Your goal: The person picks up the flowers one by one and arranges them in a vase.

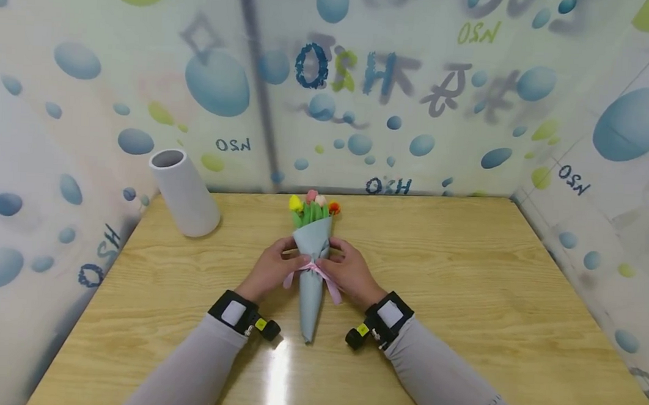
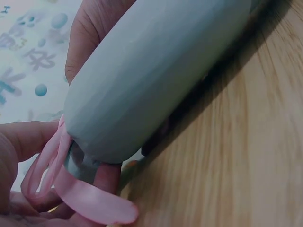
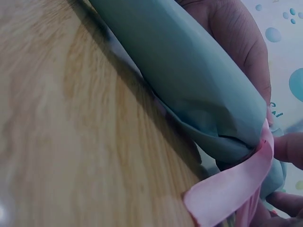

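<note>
A small bouquet [image 1: 313, 238] in pale blue-green wrapping paper lies on the table, its narrow end towards me. Yellow, pink, whitish and orange-red tulips [image 1: 312, 207] show at its far end. Round its middle is tied a pink ribbon [image 1: 331, 290], with loops and tails hanging to both sides. My left hand [image 1: 273, 267] holds the bouquet from the left, and my right hand [image 1: 354, 274] holds it from the right. Both thumbs press near the ribbon's knot, while the other fingers reach round the paper's sides. In the left wrist view, a fingertip [image 2: 108, 177] shows under the wrapping [image 2: 142, 85].
A white vase [image 1: 186, 195] with a dark round mouth stands at the table's back left. The wooden table [image 1: 463, 283] meets a printed backdrop [image 1: 361, 125] with blue and green spots at the back and sides. A bright reflection lies near the front.
</note>
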The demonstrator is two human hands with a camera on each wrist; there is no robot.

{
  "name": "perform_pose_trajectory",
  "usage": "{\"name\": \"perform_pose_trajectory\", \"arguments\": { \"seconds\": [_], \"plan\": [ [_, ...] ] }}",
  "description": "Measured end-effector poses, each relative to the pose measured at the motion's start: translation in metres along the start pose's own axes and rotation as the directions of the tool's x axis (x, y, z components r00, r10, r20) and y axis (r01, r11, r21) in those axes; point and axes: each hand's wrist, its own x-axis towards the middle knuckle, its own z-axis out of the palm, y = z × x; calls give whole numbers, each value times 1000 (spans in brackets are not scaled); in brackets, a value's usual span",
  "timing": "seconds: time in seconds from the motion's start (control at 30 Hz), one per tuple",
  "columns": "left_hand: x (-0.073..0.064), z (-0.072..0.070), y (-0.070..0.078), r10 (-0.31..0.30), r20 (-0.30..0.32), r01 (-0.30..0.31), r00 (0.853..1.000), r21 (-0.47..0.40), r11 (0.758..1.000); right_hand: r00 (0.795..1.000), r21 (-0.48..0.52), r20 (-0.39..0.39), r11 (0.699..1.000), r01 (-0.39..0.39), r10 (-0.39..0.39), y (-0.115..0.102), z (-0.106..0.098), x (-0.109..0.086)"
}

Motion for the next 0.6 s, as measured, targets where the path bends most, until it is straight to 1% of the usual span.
{"name": "perform_pose_trajectory", "arguments": {
  "seconds": [0.23,0.33,0.43,0.53,0.6],
  "plan": [
    [5,13,4,4,12,-4,1000,-11,1000,1000,22,-14,1000,-8,8,3,-12,-5],
    [7,20,6,6,15,-5,1000,-30,1000,1000,21,-19,1000,-1,1,4,-18,-7],
    [10,26,7,-1,10,1,1000,-29,1000,1000,5,-25,1000,-5,5,4,-24,-9],
    [11,31,7,-2,17,3,1000,-66,998,1000,-1,-26,1000,-16,16,4,-28,-11],
    [12,34,7,3,17,-2,1000,-75,997,999,-3,-25,1000,-25,25,3,-30,-12]
  ]
}}
